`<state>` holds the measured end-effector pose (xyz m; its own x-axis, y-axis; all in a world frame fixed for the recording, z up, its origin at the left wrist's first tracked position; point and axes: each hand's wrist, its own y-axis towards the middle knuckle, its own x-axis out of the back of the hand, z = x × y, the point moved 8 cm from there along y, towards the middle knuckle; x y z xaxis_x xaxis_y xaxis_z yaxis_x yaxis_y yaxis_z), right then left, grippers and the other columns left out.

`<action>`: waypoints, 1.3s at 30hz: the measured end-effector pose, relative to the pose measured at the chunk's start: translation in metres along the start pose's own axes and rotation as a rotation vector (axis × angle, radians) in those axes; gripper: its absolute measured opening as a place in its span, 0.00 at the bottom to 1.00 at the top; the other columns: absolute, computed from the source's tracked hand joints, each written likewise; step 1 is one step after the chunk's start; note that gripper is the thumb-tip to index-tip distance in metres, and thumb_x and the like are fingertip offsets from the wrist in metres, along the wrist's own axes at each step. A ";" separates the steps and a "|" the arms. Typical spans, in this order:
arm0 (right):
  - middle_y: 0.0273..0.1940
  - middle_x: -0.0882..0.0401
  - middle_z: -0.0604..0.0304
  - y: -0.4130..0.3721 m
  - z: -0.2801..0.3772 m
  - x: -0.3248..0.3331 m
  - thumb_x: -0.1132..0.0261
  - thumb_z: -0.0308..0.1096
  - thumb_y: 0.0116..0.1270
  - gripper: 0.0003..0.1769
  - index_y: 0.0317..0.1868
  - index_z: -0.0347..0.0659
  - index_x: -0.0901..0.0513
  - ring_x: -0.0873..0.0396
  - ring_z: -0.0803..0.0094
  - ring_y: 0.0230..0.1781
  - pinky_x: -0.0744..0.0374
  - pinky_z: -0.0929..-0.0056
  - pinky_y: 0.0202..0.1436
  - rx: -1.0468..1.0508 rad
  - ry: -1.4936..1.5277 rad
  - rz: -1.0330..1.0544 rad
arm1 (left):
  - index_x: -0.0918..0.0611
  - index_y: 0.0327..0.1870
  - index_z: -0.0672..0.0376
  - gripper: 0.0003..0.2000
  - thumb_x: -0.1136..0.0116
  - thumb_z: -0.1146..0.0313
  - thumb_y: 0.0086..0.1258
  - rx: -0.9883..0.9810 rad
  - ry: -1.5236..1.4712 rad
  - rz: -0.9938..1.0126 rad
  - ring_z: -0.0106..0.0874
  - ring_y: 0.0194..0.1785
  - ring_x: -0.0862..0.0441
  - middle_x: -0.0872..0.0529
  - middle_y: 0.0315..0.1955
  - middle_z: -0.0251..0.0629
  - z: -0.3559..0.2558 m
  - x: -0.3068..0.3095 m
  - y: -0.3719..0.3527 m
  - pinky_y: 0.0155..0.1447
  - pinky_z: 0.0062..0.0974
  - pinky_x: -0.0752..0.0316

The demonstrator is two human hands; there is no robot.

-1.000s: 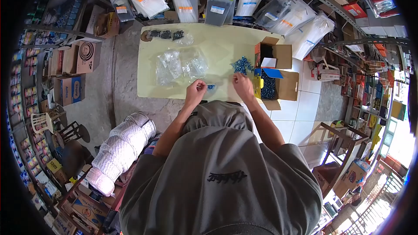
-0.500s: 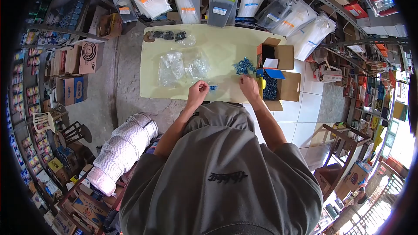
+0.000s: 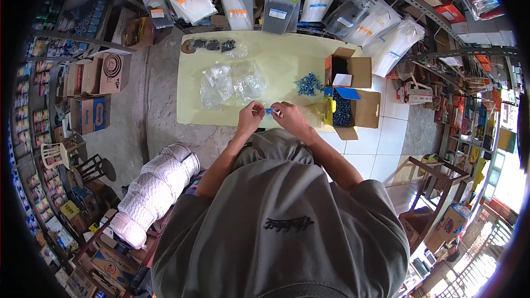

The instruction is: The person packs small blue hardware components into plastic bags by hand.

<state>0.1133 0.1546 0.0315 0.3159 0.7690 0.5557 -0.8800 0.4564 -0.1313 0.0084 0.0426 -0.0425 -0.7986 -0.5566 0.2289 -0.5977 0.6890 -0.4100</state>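
My left hand (image 3: 251, 115) is closed in a pinch near the table's front edge, beside a small cluster of blue pieces (image 3: 269, 111) that appears to sit in a clear plastic bag. Fingers of my right hand (image 3: 288, 115) are pinched together at the other side of this cluster, apparently with small blue pieces in them; their tips are partly hidden. A loose pile of shiny small blue pieces (image 3: 309, 84) lies farther right on the pale table (image 3: 281, 55). Beside it stands an open box (image 3: 343, 109) full of similar dark blue pieces. Their exact kind is too small to tell.
Clear plastic bags (image 3: 233, 84) lie flat at the table's left middle. Dark packets (image 3: 212, 45) sit at the back left. Another open box (image 3: 349, 70) adjoins the blue-filled one. Packs of cable ties (image 3: 279, 14) hang along the back. A large rope roll (image 3: 157, 190) stands left.
My right hand has moved left from the pile of blue pieces to the small cluster beside my left hand. The left hand has stayed almost in place.
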 end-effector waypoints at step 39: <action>0.36 0.17 0.49 0.013 -0.042 0.016 0.38 0.27 0.61 0.06 0.39 0.36 0.19 0.15 0.57 0.33 0.17 0.62 0.37 0.010 -0.013 -0.078 | 0.20 0.36 0.63 0.04 0.38 0.74 0.64 -0.033 -0.017 0.010 0.21 0.30 0.21 0.16 0.28 0.34 -0.004 0.001 -0.002 0.36 0.21 0.25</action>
<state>0.1222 0.1915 0.0044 0.3791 0.7252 0.5748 -0.8562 0.5104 -0.0793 0.0083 0.0429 -0.0384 -0.8035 -0.5573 0.2093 -0.5918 0.7096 -0.3824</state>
